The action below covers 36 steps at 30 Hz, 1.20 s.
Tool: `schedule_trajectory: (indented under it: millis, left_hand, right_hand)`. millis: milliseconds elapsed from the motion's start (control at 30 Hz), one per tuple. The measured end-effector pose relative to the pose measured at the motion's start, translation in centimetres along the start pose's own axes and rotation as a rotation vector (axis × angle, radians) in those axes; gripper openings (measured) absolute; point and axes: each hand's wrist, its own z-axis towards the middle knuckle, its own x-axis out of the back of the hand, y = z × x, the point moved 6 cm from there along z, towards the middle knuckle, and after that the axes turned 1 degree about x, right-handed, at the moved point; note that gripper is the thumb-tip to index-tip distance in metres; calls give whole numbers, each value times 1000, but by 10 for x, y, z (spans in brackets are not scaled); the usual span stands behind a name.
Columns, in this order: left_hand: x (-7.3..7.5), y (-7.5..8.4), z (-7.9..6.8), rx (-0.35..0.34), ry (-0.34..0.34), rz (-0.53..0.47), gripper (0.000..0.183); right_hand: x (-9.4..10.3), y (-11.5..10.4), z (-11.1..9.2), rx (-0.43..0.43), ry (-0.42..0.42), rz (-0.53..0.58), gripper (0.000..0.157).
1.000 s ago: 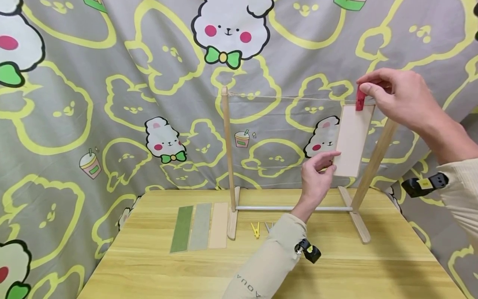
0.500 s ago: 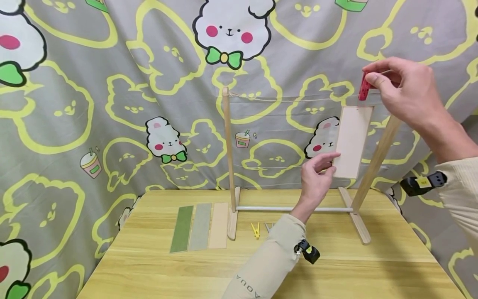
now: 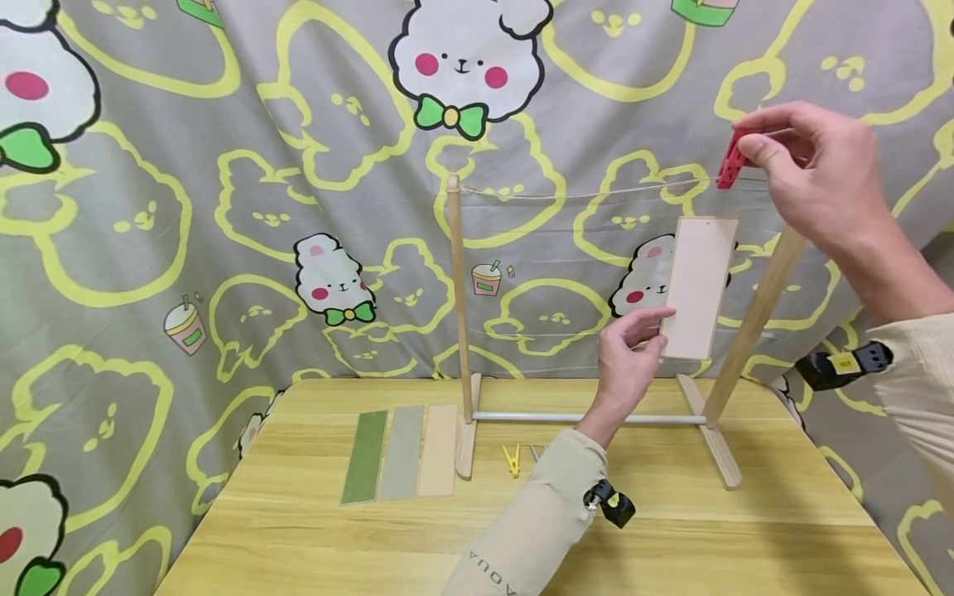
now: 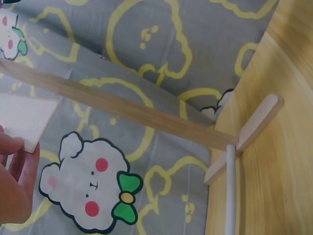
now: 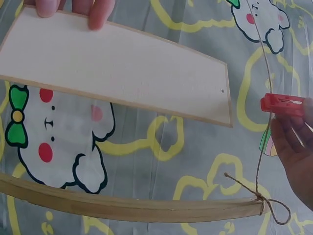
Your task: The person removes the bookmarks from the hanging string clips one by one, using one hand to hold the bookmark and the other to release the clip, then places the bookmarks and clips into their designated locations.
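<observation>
My left hand (image 3: 629, 356) pinches a pale pink rectangular card (image 3: 701, 290) near its lower left edge and holds it upright. A small hole shows near the card's top end in the right wrist view. Above it, my right hand (image 3: 827, 178) grips a red clothespin (image 3: 732, 161) between thumb and fingers. The clothespin's tip is at the string (image 5: 264, 54), which is drawn slightly upward there. A gap separates the card's top edge from the string and clothespin. In the left wrist view, fingertips (image 4: 11, 145) lie on the card's corner.
The string runs between the left post (image 3: 458, 298) and right post (image 3: 756, 323) of a wooden stand, joined low by a white rod (image 3: 589, 417). Green (image 3: 363, 455), grey (image 3: 402, 451) and beige cards (image 3: 437, 451) lie left. A yellow clothespin (image 3: 512, 459) lies near my left sleeve.
The red clothespin has come off the card's top edge and moved up and right with my right hand, lifting the string. The card has shifted slightly down and left in my left hand.
</observation>
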Motion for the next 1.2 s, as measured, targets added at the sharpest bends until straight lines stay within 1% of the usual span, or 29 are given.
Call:
schedule_trajectory:
  millis: [233,400,667,833,967,1100,1200]
  left_hand:
    - [5,-4,0,23,1,-33,37]
    - [10,-5,2,9,19,-26,38]
    - [19,-5,-2,30,21,-31,38]
    - [26,-5,-5,29,16,-30,37]
    - [31,-3,-8,21,-1,-31,37]
    - [34,-1,-12,18,-25,-18,36]
    - [36,1,-14,26,-35,-20,36]
  right_hand:
    - [5,-4,0,46,86,53,24]
    - [7,-7,-1,76,125,48,22]
    - [5,-2,-8,48,86,-18,27]
    - [3,1,-13,34,77,38,29]
    - [3,2,-18,29,81,113,29]
    - [4,3,-24,23,87,166,30]
    - [5,5,-29,21,89,169,32]
